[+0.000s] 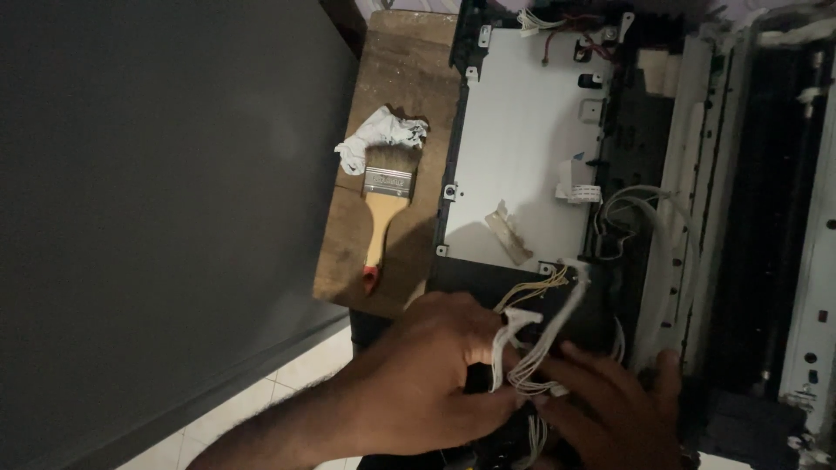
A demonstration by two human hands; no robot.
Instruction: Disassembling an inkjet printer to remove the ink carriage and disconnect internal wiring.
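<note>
Wires (533, 344) sit pinched between left hand (427, 374) and right hand (610, 396).

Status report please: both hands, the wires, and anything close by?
Left hand and right hand both on white wire bundle. Bundle runs up to opened machine. Paintbrush and crumpled cloth lie apart on wooden board.

White wire bundle (540, 348), pale-handled red-tipped paintbrush (383, 218), white crumpled rag (379, 135), brown board (392, 96).

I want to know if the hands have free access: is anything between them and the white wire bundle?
Nothing visible: both the left hand and right hand are already on the white wire bundle, fingers among the wires.
</note>
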